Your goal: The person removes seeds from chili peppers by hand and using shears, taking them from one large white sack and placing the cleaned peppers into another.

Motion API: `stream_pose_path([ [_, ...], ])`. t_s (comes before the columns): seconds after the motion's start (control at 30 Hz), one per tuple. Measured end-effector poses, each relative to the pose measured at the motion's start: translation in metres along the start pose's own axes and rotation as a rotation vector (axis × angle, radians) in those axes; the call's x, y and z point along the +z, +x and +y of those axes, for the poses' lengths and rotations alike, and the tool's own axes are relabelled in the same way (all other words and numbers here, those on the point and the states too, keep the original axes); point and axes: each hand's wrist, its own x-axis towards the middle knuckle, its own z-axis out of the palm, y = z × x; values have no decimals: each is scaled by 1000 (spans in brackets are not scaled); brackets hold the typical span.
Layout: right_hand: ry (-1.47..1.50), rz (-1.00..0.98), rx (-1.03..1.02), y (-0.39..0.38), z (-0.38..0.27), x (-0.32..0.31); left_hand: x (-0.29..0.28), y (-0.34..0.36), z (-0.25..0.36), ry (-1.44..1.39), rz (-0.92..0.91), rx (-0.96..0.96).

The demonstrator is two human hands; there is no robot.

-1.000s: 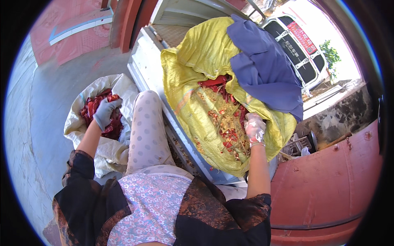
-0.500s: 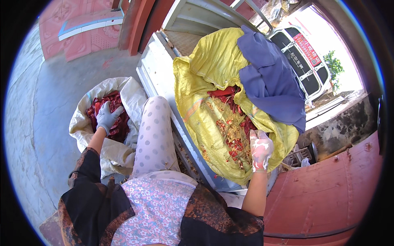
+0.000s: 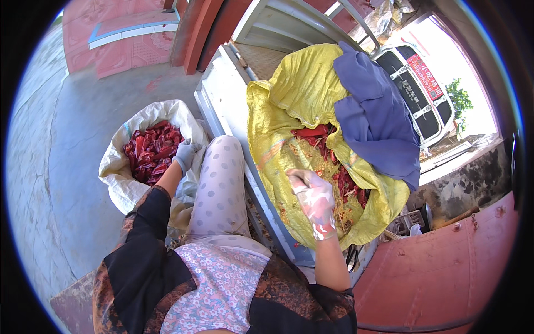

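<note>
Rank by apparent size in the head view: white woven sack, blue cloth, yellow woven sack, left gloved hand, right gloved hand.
1. Yellow woven sack
2. White woven sack and blue cloth: too alike to rank
3. Right gloved hand
4. Left gloved hand

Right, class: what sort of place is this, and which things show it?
Likely a sheltered entrance or yard used for work: a white sack of red peppers stands on a grey floor, and a white vehicle stands outside in bright daylight.

Shaded entryway (image 3: 471,47), concrete floor (image 3: 78,150), vehicle (image 3: 410,83) outside
</note>
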Motion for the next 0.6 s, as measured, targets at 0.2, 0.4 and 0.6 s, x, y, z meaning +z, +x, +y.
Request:
stream_pose_path([
  [0.2, 32, -393, 217, 63, -21, 117, 67, -83, 42, 819, -281, 449],
  [0.4, -669, -549, 109, 109, -32, 184, 82, -112, 35, 1084, -231, 324],
  [0.6, -820, -534, -138, 124, 21, 219, 62, -143, 66, 870, -176, 623],
])
